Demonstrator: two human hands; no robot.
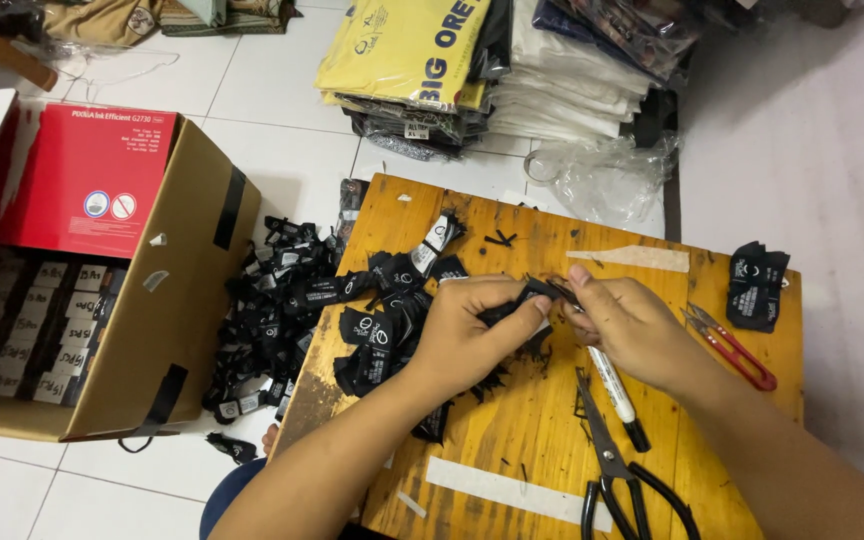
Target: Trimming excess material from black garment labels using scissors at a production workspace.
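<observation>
My left hand (472, 330) and my right hand (627, 325) meet over a worn wooden board (552, 440), both pinching the same small black fabric label (532, 293) between fingertips. A heap of similar black labels (387, 320) lies on the board just left of my left hand and spills onto the tiled floor (272, 310). Under my right hand a white marker pen (614, 385) lies on the board.
Black scissors (617, 470) lie at the board's near edge. Red thread snips (732, 345) and a small stack of black labels (755, 285) sit at the right. An open cardboard box (152, 300) stands at left, with a red box (87, 175) inside. Bagged folded clothes (472, 60) are piled beyond.
</observation>
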